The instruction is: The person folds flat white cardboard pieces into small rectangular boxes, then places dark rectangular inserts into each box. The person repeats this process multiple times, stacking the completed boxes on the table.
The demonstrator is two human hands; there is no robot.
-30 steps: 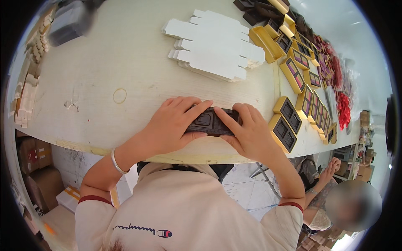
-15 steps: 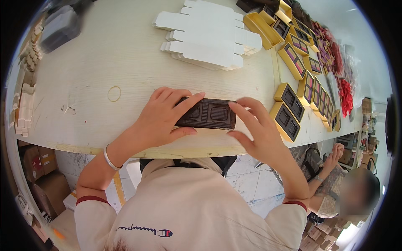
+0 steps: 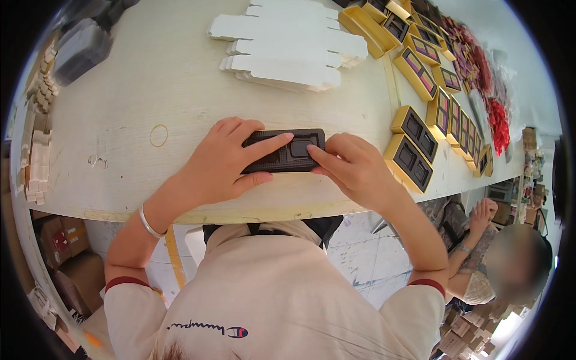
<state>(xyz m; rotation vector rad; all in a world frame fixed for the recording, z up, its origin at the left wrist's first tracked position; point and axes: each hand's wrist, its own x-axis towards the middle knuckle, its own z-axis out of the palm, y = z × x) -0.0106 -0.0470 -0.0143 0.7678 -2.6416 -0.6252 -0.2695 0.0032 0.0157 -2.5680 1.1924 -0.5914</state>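
A black plastic tray insert [image 3: 288, 161] with square recesses lies lengthwise near the front edge of the table. It looks thick, perhaps several nested together; I cannot tell for sure. My left hand [image 3: 216, 157] grips its left part, index finger stretched across the top and thumb along the near side. At the right end my right hand [image 3: 359, 171] pinches the insert, thumb and index finger on its corner, other fingers curled in. To the right stand two gold boxes [image 3: 393, 150] with similar black inserts inside.
Flat white box blanks [image 3: 282, 48] are stacked at the back. More gold boxes [image 3: 447, 114], several with pink and purple pieces, fill the right side beside red material [image 3: 497, 129]. A rubber band [image 3: 158, 135] lies at left. Another person's hands [image 3: 482, 211] are at lower right.
My right hand has closed from spread fingers to a pinch on the insert's right end. The insert and both hands sit slightly further left and back in the view, which has shifted a little.
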